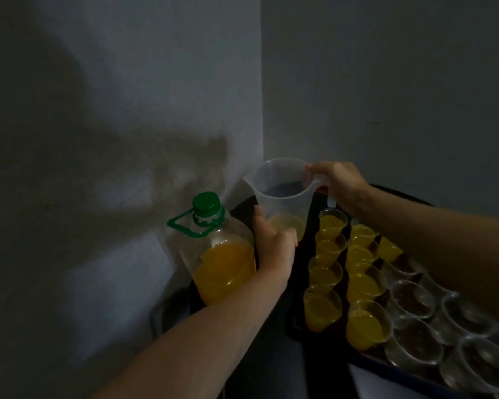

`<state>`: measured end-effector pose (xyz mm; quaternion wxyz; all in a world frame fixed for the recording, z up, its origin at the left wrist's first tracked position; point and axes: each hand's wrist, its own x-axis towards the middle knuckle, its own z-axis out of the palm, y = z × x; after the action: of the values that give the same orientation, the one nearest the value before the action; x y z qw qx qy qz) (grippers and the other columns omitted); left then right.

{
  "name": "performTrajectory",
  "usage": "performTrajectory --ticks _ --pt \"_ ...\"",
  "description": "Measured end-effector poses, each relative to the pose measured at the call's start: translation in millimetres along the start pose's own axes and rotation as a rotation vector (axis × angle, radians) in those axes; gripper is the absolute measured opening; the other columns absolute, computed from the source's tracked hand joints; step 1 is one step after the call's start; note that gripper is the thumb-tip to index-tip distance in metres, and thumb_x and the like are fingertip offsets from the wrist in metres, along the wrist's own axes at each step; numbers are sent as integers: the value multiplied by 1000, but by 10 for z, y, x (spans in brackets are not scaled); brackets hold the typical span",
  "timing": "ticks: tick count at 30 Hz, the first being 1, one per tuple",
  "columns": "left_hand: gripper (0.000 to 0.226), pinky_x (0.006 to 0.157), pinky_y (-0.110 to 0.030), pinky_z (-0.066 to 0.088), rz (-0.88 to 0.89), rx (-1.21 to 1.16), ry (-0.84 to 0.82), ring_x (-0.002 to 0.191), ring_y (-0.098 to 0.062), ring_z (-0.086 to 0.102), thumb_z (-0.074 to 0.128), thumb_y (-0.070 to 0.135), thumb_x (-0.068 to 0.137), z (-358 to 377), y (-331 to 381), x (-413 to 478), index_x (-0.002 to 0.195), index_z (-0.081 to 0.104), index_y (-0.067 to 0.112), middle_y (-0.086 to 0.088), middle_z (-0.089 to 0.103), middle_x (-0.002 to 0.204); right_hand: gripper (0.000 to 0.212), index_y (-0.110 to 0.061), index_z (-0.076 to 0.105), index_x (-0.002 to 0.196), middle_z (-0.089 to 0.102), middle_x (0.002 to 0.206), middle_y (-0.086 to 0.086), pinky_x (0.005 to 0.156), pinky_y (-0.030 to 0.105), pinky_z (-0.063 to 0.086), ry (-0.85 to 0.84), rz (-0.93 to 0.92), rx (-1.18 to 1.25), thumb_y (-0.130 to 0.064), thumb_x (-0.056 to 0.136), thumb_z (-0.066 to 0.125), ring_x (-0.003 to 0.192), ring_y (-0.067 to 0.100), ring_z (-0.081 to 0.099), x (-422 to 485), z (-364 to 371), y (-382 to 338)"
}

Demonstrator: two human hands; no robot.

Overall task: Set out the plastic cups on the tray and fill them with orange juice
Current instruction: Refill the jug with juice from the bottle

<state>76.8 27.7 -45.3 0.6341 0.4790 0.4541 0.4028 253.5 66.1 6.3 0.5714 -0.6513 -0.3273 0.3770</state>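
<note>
Gripping the handle, the right hand holds a clear jug upright, and the left hand wraps round its base. The juice bottle stands just left of the left hand. On the tray under the right forearm, filled cups sit beside empty cups.

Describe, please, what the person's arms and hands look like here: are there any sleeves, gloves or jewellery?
The left forearm and right forearm are bare as far as the frame shows them, with no sleeve in view. The left hand and the right hand wear no gloves, and no ring, watch or bracelet can be made out, though dim light could hide small details.
</note>
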Motion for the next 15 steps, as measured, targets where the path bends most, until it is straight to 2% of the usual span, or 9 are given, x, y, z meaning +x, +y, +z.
performTrajectory --ticks 2,4,7,9,11,13,15 --pt "99 102 -38 47 -11 30 26 135 -25 45 50 -16 72 -4 -111 77 158 24 27 -5 42 151 26 3 70 104 71 107 15 73 28 55 -61 12 -39 -17 89 68 98 27 68 107 52 120" --pt "101 111 -47 43 -31 50 49 138 -28 42 51 -16 73 -11 -195 124 159 20 26 -8 38 155 22 5 70 104 71 101 15 67 24 54 -84 10 -19 -11 89 66 92 27 68 182 108 245" --pt "104 110 -41 43 -59 62 75 143 -29 38 53 -17 77 -11 -291 167 162 10 25 -9 30 161 21 3 71 105 72 102 14 65 24 52 -82 3 -35 -9 90 63 93 27 69 262 164 430" --pt "110 118 -46 34 -99 52 94 148 -29 29 55 -16 78 -3 -335 200 163 1 27 -7 20 166 21 0 71 105 73 104 14 69 26 54 -103 8 -45 -12 90 64 97 27 70 293 190 528" --pt "115 121 -51 28 -141 54 104 150 -30 25 57 -12 77 12 -366 222 162 -6 30 -5 16 167 18 -5 73 103 74 106 13 80 34 56 -116 29 -44 -15 90 65 99 27 71 323 213 603" --pt "119 120 -52 29 -163 62 112 149 -30 28 59 -11 73 22 -396 223 161 -5 35 -4 17 166 16 -7 75 100 75 103 10 91 42 55 -123 39 -58 -16 90 67 98 25 71 342 228 650" --pt "120 119 -52 31 -177 62 118 147 -30 31 60 -11 70 29 -433 220 160 -3 38 -3 20 165 14 -8 77 96 76 99 9 96 47 54 -122 43 -64 -17 88 69 97 25 72 367 234 692"
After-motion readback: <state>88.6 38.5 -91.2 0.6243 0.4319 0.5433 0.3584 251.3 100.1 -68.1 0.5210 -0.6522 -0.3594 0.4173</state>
